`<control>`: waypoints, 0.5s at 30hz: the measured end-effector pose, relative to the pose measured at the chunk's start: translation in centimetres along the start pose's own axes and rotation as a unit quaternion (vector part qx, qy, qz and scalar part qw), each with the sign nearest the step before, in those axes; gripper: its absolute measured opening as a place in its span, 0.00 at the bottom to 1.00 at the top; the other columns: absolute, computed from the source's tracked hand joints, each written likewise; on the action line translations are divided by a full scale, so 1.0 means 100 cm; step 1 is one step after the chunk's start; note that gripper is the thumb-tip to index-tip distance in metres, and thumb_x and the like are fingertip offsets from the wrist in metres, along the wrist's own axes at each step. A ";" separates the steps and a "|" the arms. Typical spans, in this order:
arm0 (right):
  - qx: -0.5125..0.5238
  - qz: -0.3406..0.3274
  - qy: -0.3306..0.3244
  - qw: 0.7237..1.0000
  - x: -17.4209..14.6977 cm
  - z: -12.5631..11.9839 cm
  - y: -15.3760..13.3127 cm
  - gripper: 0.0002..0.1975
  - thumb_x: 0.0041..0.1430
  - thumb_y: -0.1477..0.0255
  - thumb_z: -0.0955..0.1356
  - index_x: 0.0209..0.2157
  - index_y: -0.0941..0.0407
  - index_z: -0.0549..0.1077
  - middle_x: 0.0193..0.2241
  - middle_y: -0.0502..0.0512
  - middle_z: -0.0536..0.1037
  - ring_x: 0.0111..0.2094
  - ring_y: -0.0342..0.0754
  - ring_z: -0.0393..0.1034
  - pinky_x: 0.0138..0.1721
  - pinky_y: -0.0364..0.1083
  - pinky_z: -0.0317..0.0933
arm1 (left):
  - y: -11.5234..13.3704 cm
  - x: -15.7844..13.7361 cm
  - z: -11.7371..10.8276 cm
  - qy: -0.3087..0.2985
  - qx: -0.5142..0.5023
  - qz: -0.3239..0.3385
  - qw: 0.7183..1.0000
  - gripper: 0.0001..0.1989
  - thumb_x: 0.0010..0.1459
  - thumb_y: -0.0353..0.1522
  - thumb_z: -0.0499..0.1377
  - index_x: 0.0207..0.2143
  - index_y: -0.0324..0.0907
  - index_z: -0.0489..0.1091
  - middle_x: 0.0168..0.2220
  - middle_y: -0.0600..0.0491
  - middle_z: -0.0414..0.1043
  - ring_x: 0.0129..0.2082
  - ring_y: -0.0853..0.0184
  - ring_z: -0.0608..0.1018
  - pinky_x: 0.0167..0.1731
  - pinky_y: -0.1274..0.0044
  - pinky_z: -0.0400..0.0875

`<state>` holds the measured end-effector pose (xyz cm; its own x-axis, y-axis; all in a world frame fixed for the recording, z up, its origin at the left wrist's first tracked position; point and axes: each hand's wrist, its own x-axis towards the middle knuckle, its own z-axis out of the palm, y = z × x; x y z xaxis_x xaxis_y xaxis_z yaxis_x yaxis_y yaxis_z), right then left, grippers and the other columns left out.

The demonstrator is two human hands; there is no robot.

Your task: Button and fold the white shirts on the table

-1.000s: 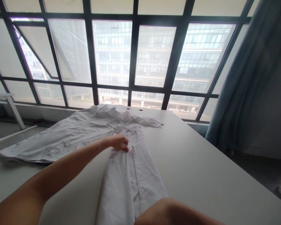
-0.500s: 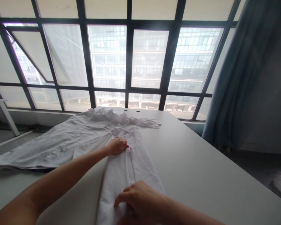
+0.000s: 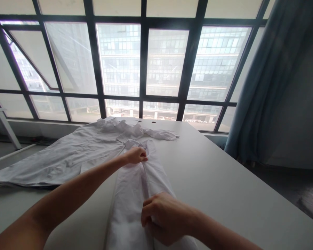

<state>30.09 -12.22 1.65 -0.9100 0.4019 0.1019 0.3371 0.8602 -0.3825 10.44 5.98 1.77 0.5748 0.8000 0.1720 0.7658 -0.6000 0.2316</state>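
Observation:
A white shirt [image 3: 129, 194] lies lengthwise in a narrow folded strip, its collar end pointing away from me. My left hand [image 3: 136, 155] is closed on the shirt's front edge just below the collar. Nearer to me, my right hand [image 3: 165, 214] pinches the same front edge, with thumb and fingers curled together. Between the two hands the edge is drawn up in a slightly raised line. The shirt's near end runs out of view at the bottom.
Another white garment [image 3: 65, 156] is spread, wrinkled, on the left of the white table [image 3: 219, 194]. Its far part is crumpled. A blue-grey curtain [image 3: 261, 86] hangs at the right. Behind the table stands a dark-framed window wall [image 3: 143, 62], one pane tilted out.
My right hand has moved a little up and right, closing on the shirt's front edge. The left hand has shifted slightly right and away, lifting the edge. The spread garment has stayed put.

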 end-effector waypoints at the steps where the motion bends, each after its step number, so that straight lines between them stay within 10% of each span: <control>1: 0.009 0.004 -0.018 1.000 -0.003 -0.004 0.001 0.16 0.41 0.79 0.68 0.35 0.57 0.79 0.31 0.52 0.80 0.27 0.45 0.70 0.31 0.41 0.61 | -0.002 0.000 0.002 -0.004 0.002 -0.001 1.000 0.09 0.57 0.36 0.62 0.31 0.41 0.79 0.29 0.53 0.79 0.28 0.68 0.74 0.32 0.78 0.62; 15: 0.169 0.015 -0.205 0.964 -0.008 -0.014 -0.008 0.05 0.44 0.81 0.68 0.24 0.57 0.70 0.18 0.41 0.65 0.21 0.38 0.61 0.25 0.36 0.56 | 0.002 -0.005 0.012 -0.016 -0.011 -0.016 1.000 0.09 0.55 0.35 0.62 0.30 0.39 0.80 0.28 0.52 0.78 0.26 0.69 0.72 0.26 0.78 0.58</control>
<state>30.91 -12.84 3.12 -0.9434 0.2077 -0.2587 0.3298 0.6708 -0.6643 10.61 5.45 0.56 0.5591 0.8184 0.1327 0.7780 -0.5732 0.2572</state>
